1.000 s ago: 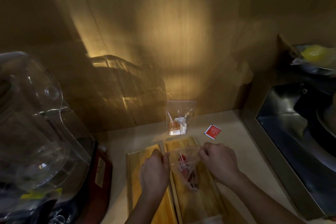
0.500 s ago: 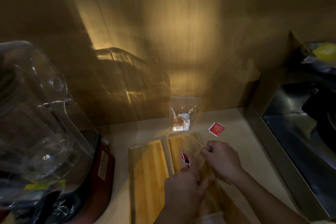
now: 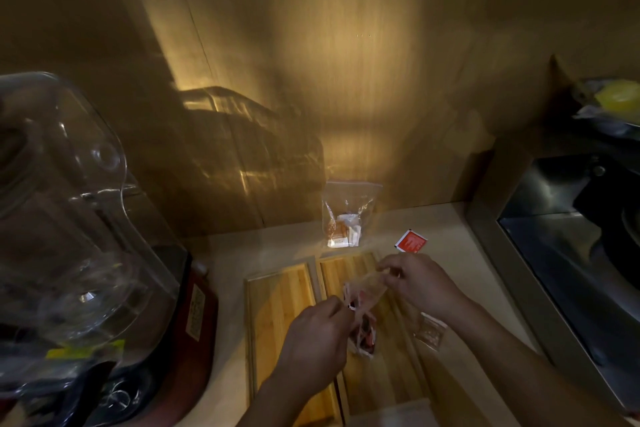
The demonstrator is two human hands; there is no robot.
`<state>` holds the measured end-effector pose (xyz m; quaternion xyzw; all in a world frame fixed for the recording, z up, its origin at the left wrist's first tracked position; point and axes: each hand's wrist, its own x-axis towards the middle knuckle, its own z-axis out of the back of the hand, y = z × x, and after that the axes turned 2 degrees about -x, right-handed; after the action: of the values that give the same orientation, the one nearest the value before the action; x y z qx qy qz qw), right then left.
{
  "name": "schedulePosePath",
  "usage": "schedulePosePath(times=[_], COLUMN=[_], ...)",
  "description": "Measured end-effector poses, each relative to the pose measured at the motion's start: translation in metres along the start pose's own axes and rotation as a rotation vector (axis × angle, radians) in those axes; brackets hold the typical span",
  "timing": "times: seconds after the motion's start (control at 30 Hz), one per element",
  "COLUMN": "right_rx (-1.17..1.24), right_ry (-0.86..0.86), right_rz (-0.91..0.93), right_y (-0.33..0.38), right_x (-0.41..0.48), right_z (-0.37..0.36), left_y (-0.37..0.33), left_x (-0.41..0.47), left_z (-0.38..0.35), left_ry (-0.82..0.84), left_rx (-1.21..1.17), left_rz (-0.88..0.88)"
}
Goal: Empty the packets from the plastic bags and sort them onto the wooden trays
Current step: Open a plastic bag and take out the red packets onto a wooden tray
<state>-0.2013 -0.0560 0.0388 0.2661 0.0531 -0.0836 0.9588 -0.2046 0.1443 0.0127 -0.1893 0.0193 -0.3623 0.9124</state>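
I am midway through emptying one bag. My right hand (image 3: pixel 419 284) pinches the upper end of the clear plastic bag (image 3: pixel 367 289) between thumb and curled fingers. My left hand (image 3: pixel 313 340) pinches its lower end, fingers curled tight; the frame is too blurred to tell whether a packet is caught in that pinch too. The bag hangs slanted just above the right-hand wooden tray (image 3: pixel 384 381).

On that tray, under the bag, lies a small heap of red-and-white packets (image 3: pixel 363 338); a few more seem to sit inside the bag. I judge the next move calls for drawing out whatever is left while keeping the bag's mouth over the tray, then dividing the heap by kind.

The left-hand wooden tray (image 3: pixel 280 308) lies just beside the right-hand one. Behind the right-hand tray, a second clear zip-top plastic bag (image 3: pixel 348 215) leans on the wall, holding white and orange-brown packets. A red square packet (image 3: pixel 411 241) lies on the beige tabletop (image 3: pixel 232 288) behind and to the right of the tray, and a small translucent packet (image 3: pixel 429 333) just to its right.
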Motion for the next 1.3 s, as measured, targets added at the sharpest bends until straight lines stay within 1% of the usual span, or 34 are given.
schedulePosePath(times=[0.1, 0.17, 0.27, 0.37, 0.43, 0.57, 0.6, 0.63, 0.73, 0.9, 0.93, 1.03, 1.07, 1.1, 1.13, 1.17, 1.2, 1.23, 1.3], right_rx=[0.053, 0.057, 0.011, 0.005, 0.074, 0.341, 0.404, 0.445, 0.442, 0.384, 0.377, 0.323, 0.282, 0.236, 0.199, 0.173, 0.163, 0.163, 0.246], right_ry=[-0.004, 0.028, 0.048, 0.040, 0.043, -0.016, -0.001, 0.052, 0.276, 0.538, 0.595, 0.771, 0.814, 0.836, 0.833, 0.801, 0.735, 0.624, 0.333], right_rz=[-0.038, -0.027, -0.063, -0.055, -0.052, -0.035, -0.026, -0.019, -0.007, -0.021, -0.029, -0.088, -0.106, -0.129, -0.151, -0.173, -0.186, -0.195, -0.206], right_y=[0.000, 0.000, -0.002, -0.006, -0.009, -0.010, -0.010, -0.010, -0.009, -0.010, -0.012, -0.016, -0.017, -0.018, -0.019, -0.019, -0.019, -0.017, -0.014], right_x=[0.005, 0.007, 0.009, 0.010, 0.007, -0.007, -0.011, -0.016, -0.025, -0.016, -0.011, 0.005, 0.011, 0.018, 0.024, 0.030, 0.037, 0.043, 0.053], right_z=[0.003, 0.004, 0.006, 0.006, 0.008, 0.020, 0.025, 0.031, 0.047, 0.066, 0.066, 0.058, 0.053, 0.047, 0.041, 0.036, 0.032, 0.029, 0.024], left_y=[0.001, 0.002, 0.004, 0.007, 0.010, 0.015, 0.017, 0.018, 0.020, 0.019, 0.021, 0.031, 0.035, 0.040, 0.045, 0.049, 0.052, 0.055, 0.056], left_x=[0.004, 0.004, 0.004, 0.006, 0.008, 0.008, 0.007, 0.007, 0.007, 0.019, 0.024, 0.039, 0.043, 0.048, 0.054, 0.058, 0.064, 0.069, 0.076], left_z=[0.007, 0.008, 0.007, 0.009, 0.013, 0.029, 0.033, 0.039, 0.055, 0.074, 0.074, 0.063, 0.057, 0.051, 0.044, 0.039, 0.033, 0.028, 0.018], left_ry=[-0.034, -0.046, -0.086, -0.128, -0.162, -0.192, -0.187, -0.170, -0.028, 0.226, 0.302, 0.599, 0.682, 0.730, 0.733, 0.690, 0.604, 0.483, 0.166], left_rx=[-0.022, -0.080, -0.142, -0.221, -0.260, -0.415, -0.450, -0.474, -0.592, -0.811, -0.835, -0.847, -0.827, -0.797, -0.768, -0.730, -0.702, -0.677, -0.571], left_rz=[-0.053, -0.067, -0.109, -0.083, -0.029, 0.100, 0.105, 0.103, 0.107, 0.173, 0.176, 0.210, 0.231, 0.250, 0.267, 0.288, 0.316, 0.354, 0.445])
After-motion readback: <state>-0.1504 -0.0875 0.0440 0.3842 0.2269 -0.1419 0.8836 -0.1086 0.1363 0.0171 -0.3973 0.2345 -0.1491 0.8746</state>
